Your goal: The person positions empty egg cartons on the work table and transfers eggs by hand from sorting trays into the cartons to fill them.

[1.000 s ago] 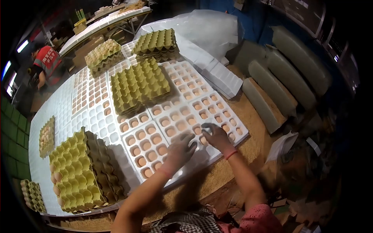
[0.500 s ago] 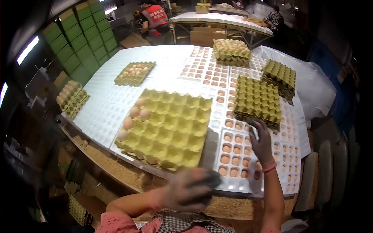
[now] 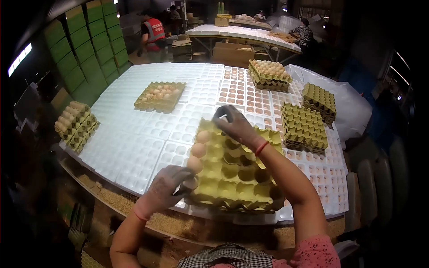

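My left hand [image 3: 166, 186], in a grey glove, is at the near left edge of a large yellow-green egg tray [image 3: 232, 190]. Its fingers curve round an egg [image 3: 191, 182] there. Farther up the same left edge, more eggs [image 3: 197, 150] sit in a column, while most of the tray's other cups hold no eggs. My right hand [image 3: 234, 127], gloved too, is over the tray's far left corner. Its thumb and fingers are curled together, and what is between them is too small to make out. White foam trays [image 3: 129, 147] with square cups lie around and under the large tray.
A smaller tray of eggs [image 3: 160, 96] lies at the far left, with stacked egg trays [image 3: 73, 125] at the left edge. More stacks [image 3: 270, 73] stand on the right. Green boxes [image 3: 91, 49] rise behind. People [image 3: 154, 33] are at the back.
The view has turned left, then settled. The large tray sits farther right over the foam. My left hand has moved to its left edge, my right hand from the right-hand foam trays to its far corner.
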Available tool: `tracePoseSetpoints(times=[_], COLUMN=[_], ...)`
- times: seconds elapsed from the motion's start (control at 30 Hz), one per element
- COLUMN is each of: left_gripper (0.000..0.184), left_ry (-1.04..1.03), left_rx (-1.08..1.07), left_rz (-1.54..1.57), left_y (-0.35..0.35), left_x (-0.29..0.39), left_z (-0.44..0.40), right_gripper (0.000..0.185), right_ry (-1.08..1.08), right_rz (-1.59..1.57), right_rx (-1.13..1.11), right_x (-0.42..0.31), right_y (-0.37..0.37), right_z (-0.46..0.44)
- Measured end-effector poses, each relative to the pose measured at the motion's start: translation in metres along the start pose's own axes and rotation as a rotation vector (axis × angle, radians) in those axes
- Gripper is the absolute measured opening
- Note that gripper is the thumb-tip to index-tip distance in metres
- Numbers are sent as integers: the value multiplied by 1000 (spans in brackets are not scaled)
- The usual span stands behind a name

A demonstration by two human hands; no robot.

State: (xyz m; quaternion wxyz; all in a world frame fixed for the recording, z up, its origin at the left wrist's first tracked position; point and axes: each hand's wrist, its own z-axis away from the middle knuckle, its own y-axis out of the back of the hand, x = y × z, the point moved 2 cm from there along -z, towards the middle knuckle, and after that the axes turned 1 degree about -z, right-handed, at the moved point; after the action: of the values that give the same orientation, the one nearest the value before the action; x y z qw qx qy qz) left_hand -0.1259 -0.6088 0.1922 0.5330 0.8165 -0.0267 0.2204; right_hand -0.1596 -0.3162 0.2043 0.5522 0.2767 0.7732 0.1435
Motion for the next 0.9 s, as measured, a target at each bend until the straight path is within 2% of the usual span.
tracePoseSetpoints(times=[0.03,0.07,0.1,0.13,0.17,0.2,0.23,0.27,0.3,0.33,0.4,0.43,0.47,0.5,0.53,0.57,0.6,0.63,0.7,0.73,0.77,0.8,0.83,0.87,0.9], left_gripper=[54,43,39,35,30,34,39,44,55,56,52,50,49,47,48,61,71,74,67,60,56,56,66,70,74], left_ry=[123,257,314,375,388,346,250,149,226,231,145,64,-38,-31,-48,128,192,252,333,314,300,290,301,368,440], left_rx=[120,307,351,390,344,204,59,-84,-286,-315,-225,-82,59,145,276,278,362,468,274,314,363,416,356,196,26], left_rz=[350,759,920,1080,834,537,287,34,-132,-183,-266,-276,-260,-225,-196,-6,187,511,831,852,868,878,667,1042,1413], left_y=[4,7,14,24,29,30,31,30,22,16,13,13,12,9,5,8,5,6,21,14,5,-4,-38,-67,-104], left_x=[-6,-8,-20,-29,-29,-30,-22,-11,-7,-4,-1,-2,-5,-2,-4,-7,-9,-4,17,33,53,64,48,71,119], left_z=[-1,-3,-4,-8,-17,-26,-34,-41,-42,-45,-45,-41,-38,-34,-27,-15,-5,4,14,20,24,33,53,44,30], right_gripper=[43,44,46,46,43,40,35,35,37,39,48,46,45,42,39,38,40,40,44,48,52,53,54,55,56], right_ry=[-75,-152,-79,-79,-219,-350,-370,-278,-190,-104,6,39,97,78,71,155,247,148,23,-11,-1,12,5,-106,-454], right_rz=[182,359,693,708,478,249,-141,-387,-412,-435,236,524,540,857,963,993,1009,867,556,384,341,278,292,274,273], right_rx=[-138,-276,-390,-393,-379,-360,-246,-193,-170,-143,-287,-360,-363,-637,-549,-450,-365,-315,-177,-96,137,206,346,457,581], right_x=[-8,-15,-10,-21,-30,-34,-28,9,6,4,1,-38,-46,-50,-45,-37,-27,-30,-40,-41,-31,-16,8,42,103], right_y=[-10,-22,-40,-40,-33,-24,-13,-12,-8,-2,-12,-15,-26,-48,-69,-79,-82,-64,-11,26,59,98,129,157,208], right_z=[-3,-6,-9,-9,-6,-2,5,1,3,7,0,8,18,11,11,9,12,22,50,77,108,144,189,241,343])
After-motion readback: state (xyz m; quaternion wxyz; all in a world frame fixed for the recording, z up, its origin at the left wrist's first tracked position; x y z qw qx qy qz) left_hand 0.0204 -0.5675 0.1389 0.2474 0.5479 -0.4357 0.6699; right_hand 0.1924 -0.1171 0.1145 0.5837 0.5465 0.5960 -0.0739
